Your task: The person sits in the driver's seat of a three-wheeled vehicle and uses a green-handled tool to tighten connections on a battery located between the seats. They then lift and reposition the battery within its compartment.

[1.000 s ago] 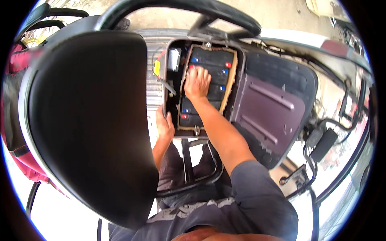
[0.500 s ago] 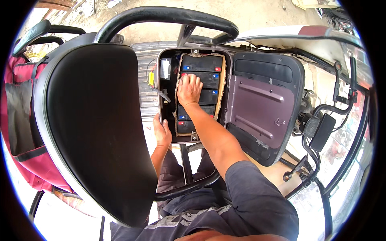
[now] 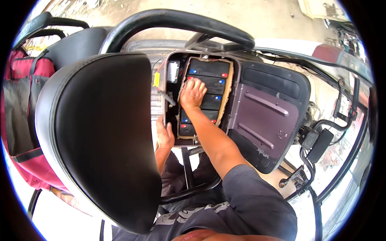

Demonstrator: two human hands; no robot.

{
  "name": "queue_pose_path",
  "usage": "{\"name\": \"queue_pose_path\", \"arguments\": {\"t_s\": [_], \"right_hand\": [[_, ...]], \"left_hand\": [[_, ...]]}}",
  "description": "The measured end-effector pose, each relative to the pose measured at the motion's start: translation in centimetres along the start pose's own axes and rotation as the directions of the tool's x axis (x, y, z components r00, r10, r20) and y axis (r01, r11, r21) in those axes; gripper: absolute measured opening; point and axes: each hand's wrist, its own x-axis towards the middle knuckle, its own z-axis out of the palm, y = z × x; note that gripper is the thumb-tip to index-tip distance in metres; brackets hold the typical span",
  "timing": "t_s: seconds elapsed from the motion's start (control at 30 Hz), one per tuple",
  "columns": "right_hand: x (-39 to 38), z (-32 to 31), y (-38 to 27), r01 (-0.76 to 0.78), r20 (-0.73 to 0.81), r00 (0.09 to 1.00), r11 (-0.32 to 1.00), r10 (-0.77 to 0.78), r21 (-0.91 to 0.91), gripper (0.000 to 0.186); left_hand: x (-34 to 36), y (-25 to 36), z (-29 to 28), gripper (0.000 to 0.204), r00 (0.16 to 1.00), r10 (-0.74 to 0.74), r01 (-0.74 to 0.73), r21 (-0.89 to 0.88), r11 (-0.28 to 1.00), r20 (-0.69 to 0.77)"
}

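A row of several black batteries [image 3: 207,67] with red and blue terminals sits in an open box [image 3: 185,142]. Brown cardboard-like lining [image 3: 227,86] edges the row. My right hand [image 3: 193,94] rests over the left side of the batteries near the second one, its fingers curled and closed; whatever lies under the fingertips is hidden. At the box's near left corner, my left hand [image 3: 165,135] grips the outer wall, thumb showing and the other fingers mostly hidden. Beside the box's left wall hangs a yellow connector [image 3: 156,79] on a wire, above a grey cable end [image 3: 167,97].
The box's hinged lid [image 3: 267,114] lies swung out to the right. A large black padded seat [image 3: 104,136] stands at the left, with a black tubular rail [image 3: 177,18] beyond. Handlebars [image 3: 317,138] are at far right, a red bag [image 3: 30,68] at far left.
The view has shifted, so the box and lid appear slightly further right and tilted. Both hands keep about the same places on the batteries and the box wall.
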Motion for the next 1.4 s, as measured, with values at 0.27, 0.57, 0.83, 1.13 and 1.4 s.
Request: {"name": "queue_pose_path", "arguments": {"t_s": [0.27, 0.57, 0.83, 1.13, 1.4], "right_hand": [[0.7, -1.8, 2.0, 0.123, 0.052, 0.990, 0.981, -0.132, 0.147, 0.015], [0.6, -2.5, 6.1, 0.056, -0.015, 0.998, 0.998, -0.056, -0.009, 0.017], [-0.1, -3.1, 6.0, 0.037, 0.004, 0.999, 0.999, -0.037, -0.011, 0.017], [0.3, -4.2, 6.3, 0.040, 0.043, 0.998, 0.987, -0.047, 0.155, 0.024], [-4.2, -7.5, 8.4, -0.109, 0.073, 0.994, 0.843, 0.083, 0.526, 0.016]], "left_hand": [[-0.3, 0.2, 0.1, 0.037, 0.996, 0.077, -0.076, 0.036, 0.996, -0.033], [0.0, 0.6, 0.0, 0.038, 0.999, 0.023, -0.023, -0.009, 1.000, -0.024], [-1.1, -0.8, 0.2, 0.038, 0.997, 0.069, -0.068, 0.030, 0.997, -0.031], [-0.4, -0.9, 0.4, 0.038, 0.993, 0.106, -0.103, 0.060, 0.993, -0.046], [-0.6, -0.5, 0.5, 0.035, 0.995, 0.075, -0.072, 0.045, 0.996, -0.071]]}}
